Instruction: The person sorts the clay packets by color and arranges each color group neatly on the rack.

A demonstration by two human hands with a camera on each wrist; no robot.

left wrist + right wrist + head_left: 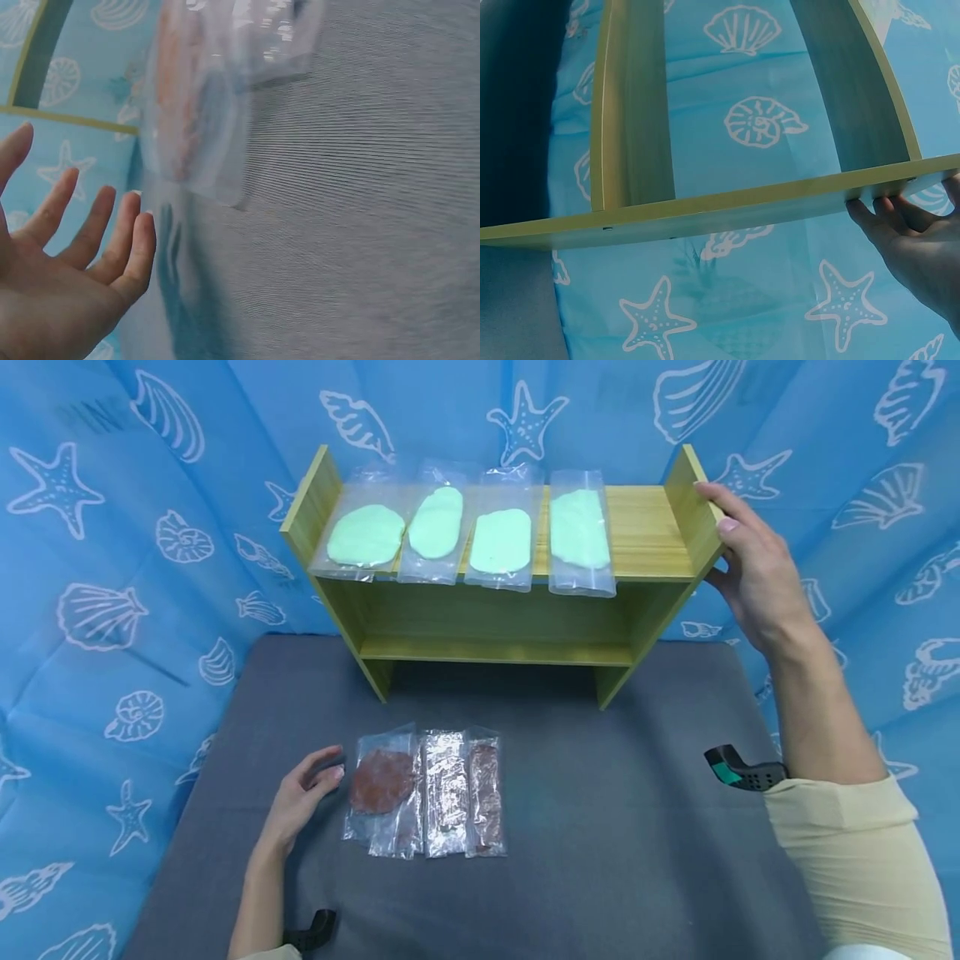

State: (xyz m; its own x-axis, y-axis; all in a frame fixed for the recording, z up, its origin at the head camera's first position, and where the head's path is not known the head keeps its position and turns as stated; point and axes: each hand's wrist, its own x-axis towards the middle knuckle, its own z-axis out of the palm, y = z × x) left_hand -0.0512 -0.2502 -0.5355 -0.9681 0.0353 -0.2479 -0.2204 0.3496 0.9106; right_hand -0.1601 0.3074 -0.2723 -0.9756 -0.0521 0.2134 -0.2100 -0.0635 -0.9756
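Observation:
A wooden shelf (495,652) carries several clear bags with pale green slabs (501,542) on its top board. At its upper right corner, my right hand (761,568) grips the side panel (693,518); in the right wrist view the hand (919,247) has bent fingers against the panel's outer face (780,214). Bags with reddish-brown contents (382,781) lie on the table before the shelf. Just left of them my left hand (300,802) holds nothing, fingers loosely bent. The left wrist view shows that hand (75,270) palm up, apart from a bag (199,112).
A grey cloth (600,827) covers the table. Blue curtains (187,635) with white shell and starfish prints hang behind the shelf and along both sides. The shelf's lower board (495,650) holds no bags.

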